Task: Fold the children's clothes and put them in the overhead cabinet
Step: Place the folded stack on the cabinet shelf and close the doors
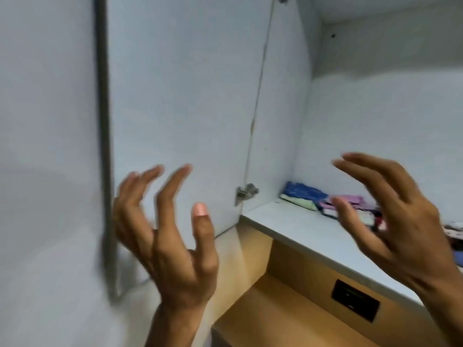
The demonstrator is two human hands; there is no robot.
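Observation:
The overhead cabinet (300, 229) stands open, its white shelf running from the centre to the right edge. Folded children's clothes (308, 196) lie at the back of the shelf: a blue piece, a pale green one and pink ones, partly hidden behind my right hand. My left hand (172, 236) is raised in front of the open cabinet door (188, 96), fingers spread, holding nothing. Over the shelf's front, my right hand (390, 216) hovers with fingers apart and empty, just in front of the clothes. Both hands are motion-blurred.
A metal hinge (245, 192) joins the door to the cabinet side. Below the shelf is a wooden niche (275, 309) with a black wall socket (355, 300). A dark vertical edge (105, 146) of the neighbouring cabinet door stands at the left. More patterned fabric (454, 234) shows at the right edge.

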